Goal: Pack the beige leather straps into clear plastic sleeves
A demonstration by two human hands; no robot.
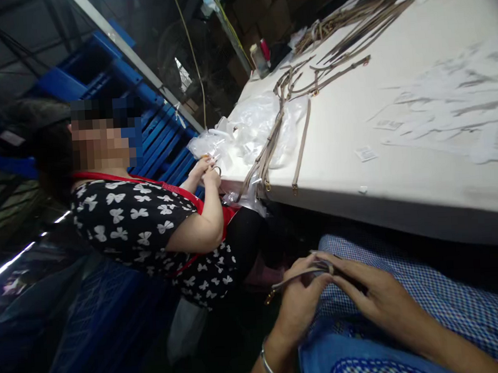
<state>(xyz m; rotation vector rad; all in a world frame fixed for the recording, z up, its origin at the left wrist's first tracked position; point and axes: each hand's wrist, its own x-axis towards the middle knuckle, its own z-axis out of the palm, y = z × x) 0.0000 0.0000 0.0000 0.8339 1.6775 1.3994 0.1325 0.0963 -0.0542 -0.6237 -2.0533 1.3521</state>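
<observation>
Above my checked blue lap, a narrow taupe strap (296,277) is bent into a loop between my two hands. My left hand (299,303), with a silver bangle at its wrist, pinches the strap between thumb and fingers. A gold-coloured clasp (270,297) hangs from the strap's end, beyond the left hand's knuckles. My right hand (373,291) is closed on the other side of the loop, its fingertips meeting those of the left. Part of the strap is hidden behind the fingers.
A white-covered table (334,154) carries bundled straps (273,135), clear plastic bags (253,116), white paper strips (449,112) and a small label (366,153). A co-worker (150,214) sits at the left, hands at the table edge. Blue crates (154,130) stand behind.
</observation>
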